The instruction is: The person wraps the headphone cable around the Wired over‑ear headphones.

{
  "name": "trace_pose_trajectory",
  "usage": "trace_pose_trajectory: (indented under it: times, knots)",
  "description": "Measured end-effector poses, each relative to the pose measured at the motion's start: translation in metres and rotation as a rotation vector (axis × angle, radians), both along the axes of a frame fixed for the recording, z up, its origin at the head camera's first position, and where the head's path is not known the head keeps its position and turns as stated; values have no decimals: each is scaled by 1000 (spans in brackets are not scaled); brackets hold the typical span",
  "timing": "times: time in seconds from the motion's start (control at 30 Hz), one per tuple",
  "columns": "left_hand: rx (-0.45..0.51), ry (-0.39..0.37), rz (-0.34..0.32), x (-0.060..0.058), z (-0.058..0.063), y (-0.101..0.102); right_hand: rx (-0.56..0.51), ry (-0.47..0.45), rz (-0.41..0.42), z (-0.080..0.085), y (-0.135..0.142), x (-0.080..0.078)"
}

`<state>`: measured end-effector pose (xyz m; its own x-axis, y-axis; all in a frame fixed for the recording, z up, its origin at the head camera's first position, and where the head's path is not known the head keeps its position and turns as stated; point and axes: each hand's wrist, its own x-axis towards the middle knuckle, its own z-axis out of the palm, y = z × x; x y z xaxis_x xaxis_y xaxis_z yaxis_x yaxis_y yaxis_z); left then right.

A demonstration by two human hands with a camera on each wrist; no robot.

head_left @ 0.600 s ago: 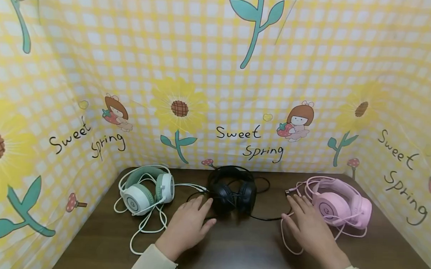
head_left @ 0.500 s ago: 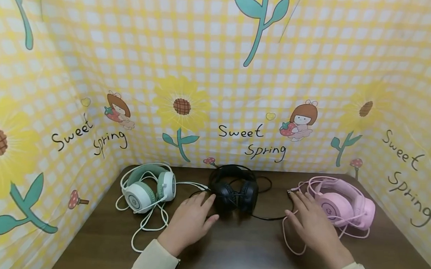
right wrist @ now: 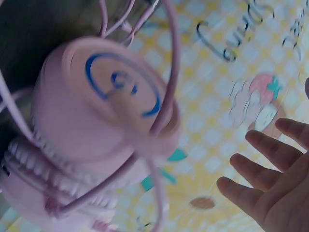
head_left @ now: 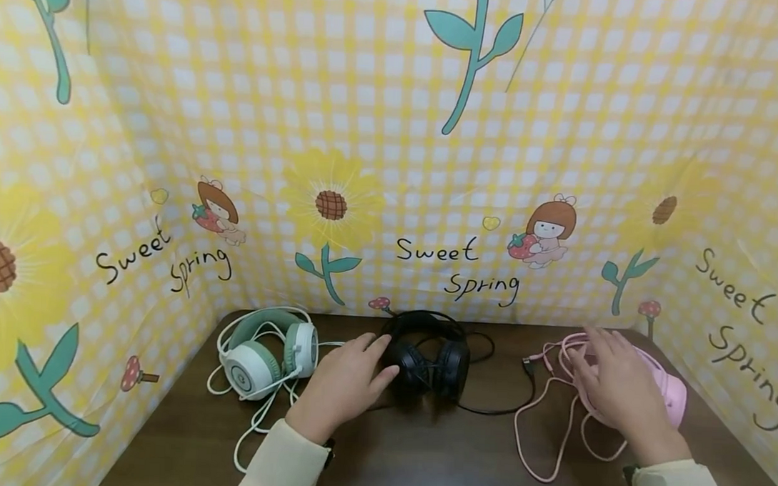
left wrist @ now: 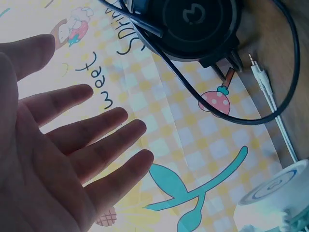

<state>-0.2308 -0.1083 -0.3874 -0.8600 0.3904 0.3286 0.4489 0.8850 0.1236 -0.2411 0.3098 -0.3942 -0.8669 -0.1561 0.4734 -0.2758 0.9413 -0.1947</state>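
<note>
My left hand [head_left: 348, 381] is held between the white-and-green headset and the black headset, its fingers spread and empty. The black headset [head_left: 454, 367] stands just to the right of those fingertips; its earcup [left wrist: 193, 19] and cable show in the left wrist view. My right hand [head_left: 628, 394] reaches over the pink headset [head_left: 674, 397] and covers much of it in the head view. In the right wrist view, the fingers are apart from the pink earcup [right wrist: 111, 106], with nothing in them. Pink cable [head_left: 542, 477] loops in front of that headset.
The white-and-green headset [head_left: 252, 370] lies at the left with its cable [head_left: 240, 445] trailing forward. A dark brown table [head_left: 446, 459] carries all three headsets. Yellow checked cloth [head_left: 392, 150] hangs behind and along both sides. A white plug [left wrist: 260, 75] lies near the black headset.
My right hand has moved right and farther back, from beside the pink headset to over it. The left hand has stayed nearly in place. The head view has shifted slightly.
</note>
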Motion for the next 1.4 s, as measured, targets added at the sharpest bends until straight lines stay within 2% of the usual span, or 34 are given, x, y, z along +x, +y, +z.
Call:
trace_pose_trajectory:
  times: [0.13,0.3,0.53,0.67,1.0,1.13,1.23,1.3,1.4]
  knots:
    - [27,-32,-12,-2,-3,1,-88,-87,-83,1,24,-2]
    - [28,-11,-10,-6,1,-2,-173,-159,-191,-1,54,-4]
    - [7,-69,-22,-8,1,0,-210,-222,-305,-7,80,-3]
    - [9,-70,-22,-7,-2,2,-243,-293,-346,-11,90,-3]
    - [11,-55,-56,-10,-8,9,-254,-471,-377,-18,108,-1]
    - [7,-57,-73,-11,-8,11,-402,-552,-345,-22,110,-3]
    - [-1,-56,-77,-11,-8,12,-516,-577,-293,-29,112,-7]
    - [0,-58,-76,-11,-8,12,-569,-553,-261,-33,113,-9]
    - [8,-63,-73,-11,-8,13,-591,-509,-222,-36,115,-12]
